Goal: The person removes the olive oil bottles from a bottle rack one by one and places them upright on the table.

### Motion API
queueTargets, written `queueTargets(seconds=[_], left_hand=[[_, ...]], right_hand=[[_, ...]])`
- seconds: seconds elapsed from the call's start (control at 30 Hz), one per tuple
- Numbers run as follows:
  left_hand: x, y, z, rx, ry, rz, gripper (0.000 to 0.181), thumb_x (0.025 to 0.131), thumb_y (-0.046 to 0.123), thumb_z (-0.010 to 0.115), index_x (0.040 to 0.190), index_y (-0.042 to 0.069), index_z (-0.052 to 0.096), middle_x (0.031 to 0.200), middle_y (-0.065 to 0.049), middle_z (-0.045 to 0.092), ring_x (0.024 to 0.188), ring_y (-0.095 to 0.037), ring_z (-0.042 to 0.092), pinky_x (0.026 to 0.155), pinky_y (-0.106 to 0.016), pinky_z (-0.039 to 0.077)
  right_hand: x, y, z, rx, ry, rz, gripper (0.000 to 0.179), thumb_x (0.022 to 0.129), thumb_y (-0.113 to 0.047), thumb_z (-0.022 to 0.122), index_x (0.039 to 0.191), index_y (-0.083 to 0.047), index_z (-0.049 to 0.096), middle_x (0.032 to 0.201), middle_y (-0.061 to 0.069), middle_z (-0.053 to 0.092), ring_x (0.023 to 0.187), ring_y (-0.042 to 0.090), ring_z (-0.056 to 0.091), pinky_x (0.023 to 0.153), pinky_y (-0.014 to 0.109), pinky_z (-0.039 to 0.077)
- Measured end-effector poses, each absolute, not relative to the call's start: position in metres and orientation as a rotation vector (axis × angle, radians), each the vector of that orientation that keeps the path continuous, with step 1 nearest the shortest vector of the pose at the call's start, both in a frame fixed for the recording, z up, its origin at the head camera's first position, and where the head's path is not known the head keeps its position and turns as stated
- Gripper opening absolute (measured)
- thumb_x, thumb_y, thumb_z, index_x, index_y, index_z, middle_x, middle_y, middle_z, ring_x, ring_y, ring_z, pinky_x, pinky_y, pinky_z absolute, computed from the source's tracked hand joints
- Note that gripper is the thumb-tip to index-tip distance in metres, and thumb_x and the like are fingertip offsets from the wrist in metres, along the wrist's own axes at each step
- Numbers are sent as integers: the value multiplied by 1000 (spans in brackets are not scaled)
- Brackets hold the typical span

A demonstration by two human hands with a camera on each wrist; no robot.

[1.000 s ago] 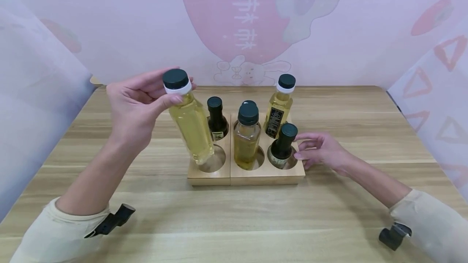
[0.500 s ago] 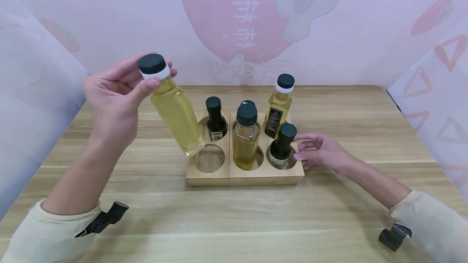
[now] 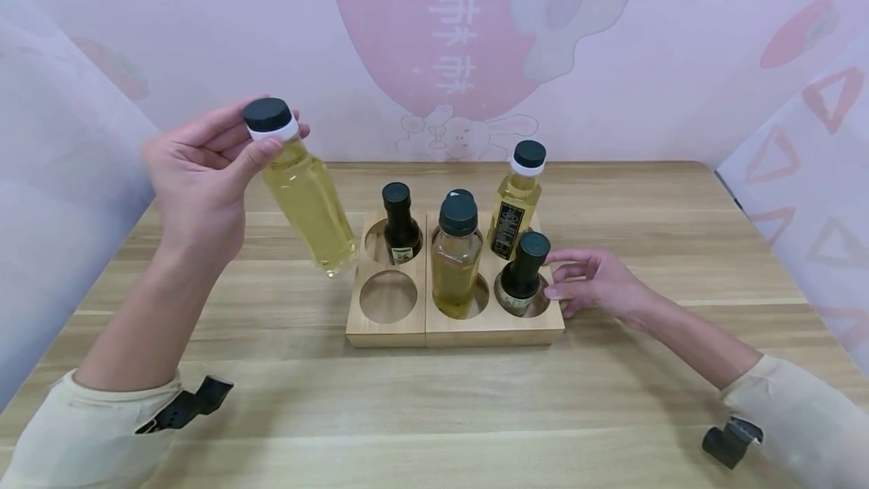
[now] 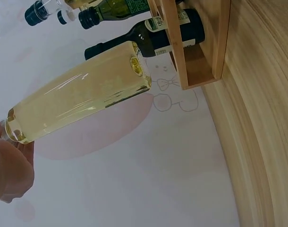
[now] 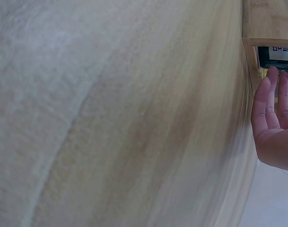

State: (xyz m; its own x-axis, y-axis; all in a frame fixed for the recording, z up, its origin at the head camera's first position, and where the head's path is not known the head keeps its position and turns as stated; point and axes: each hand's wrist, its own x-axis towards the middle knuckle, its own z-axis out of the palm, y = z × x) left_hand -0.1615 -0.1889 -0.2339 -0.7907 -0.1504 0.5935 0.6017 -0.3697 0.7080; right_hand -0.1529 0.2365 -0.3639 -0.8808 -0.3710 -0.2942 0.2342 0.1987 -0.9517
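Observation:
My left hand [image 3: 200,183] grips a glass bottle of pale yellow oil [image 3: 308,206] by its neck, just below the dark cap and white collar. The bottle hangs tilted, its base toward the left end of a wooden bottle rack [image 3: 387,336]. In the left wrist view this oil bottle [image 4: 82,92] is raised off the tabletop. At the rack's right end, the relaxed fingers of my right hand [image 3: 597,283] touch its side; in the right wrist view the hand [image 5: 276,127] reaches up to the rack's open end.
Several bottles stand in the rack: a dark one [image 3: 400,229] at back left, clear oil bottles [image 3: 456,270] in the middle, a labelled oil bottle [image 3: 512,213] at back right and a dark one [image 3: 524,270] at front right. The front left hole [image 3: 388,298] holds no bottle.
My left hand has lifted the oil bottle up and to the left, away from the front left hole. My right hand has stayed at the rack's right end.

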Motion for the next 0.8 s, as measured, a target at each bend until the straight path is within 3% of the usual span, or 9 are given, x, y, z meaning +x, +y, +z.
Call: queueTargets(seconds=[0.27, 0.8], left_hand=[[-169, -193, -239, -560, -1463, -2062, 31, 84, -23, 70, 114, -25, 64, 98, -28, 75, 84, -32, 78, 91, -36, 61], [-185, -207, -249, -350, -1380, -2277, 37, 77, -24, 77, 113, -18, 70, 96, -23, 77, 82, -30, 79, 82, -33, 63]], right_hand=[[-153, 236, -365, -126, 2021, -1716, 43, 88, 0, 79, 129, -6, 66, 95, 4, 67, 72, 17, 68, 66, 35, 64], [-155, 235, -363, -130, 2042, -1709, 39, 88, 1, 79, 124, -11, 69, 92, 3, 68, 71, 16, 68, 66, 36, 64]])
